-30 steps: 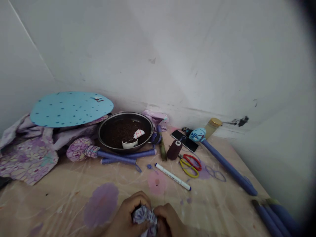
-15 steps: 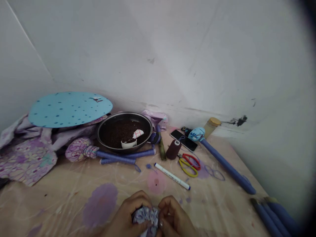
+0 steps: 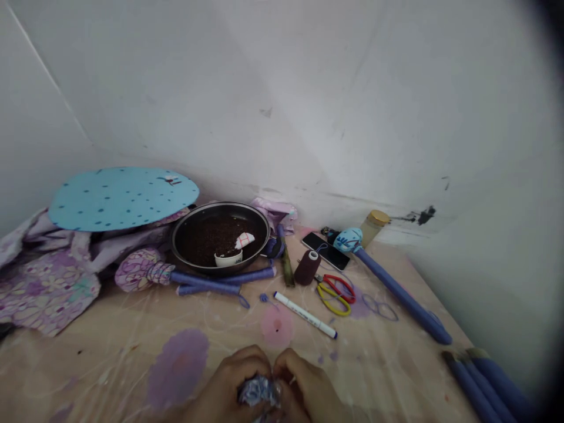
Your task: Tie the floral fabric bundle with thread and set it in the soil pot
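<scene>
At the bottom centre my left hand (image 3: 235, 382) is curled round a bunch of gathered bluish patterned cloth (image 3: 257, 390). My right hand (image 3: 306, 385) is closed against the cloth's right side, its fingertips pinching at it; what exactly lies between them is partly hidden and blurred. Beyond the hands lies a white marker (image 3: 305, 315) with dark blue ends. Past it are scissor-like cutters (image 3: 337, 294) with one red and one yellow handle, and a dark maroon thread cone (image 3: 307, 268).
A pan (image 3: 176, 252) of dark grains holds a small white cup piece. Two purple-wrapped sticks lie before it, one with a floral padded head (image 3: 138, 270). A blue dotted oval board (image 3: 123, 197) rests on floral cloth. A phone (image 3: 326, 249), a jar (image 3: 374, 226) and a blue-headed mallet (image 3: 400, 294) are rightward.
My right hand has turned and drawn in closer to my left, covering more of the cloth. The whole view has shifted slightly; the objects on the table stay in place.
</scene>
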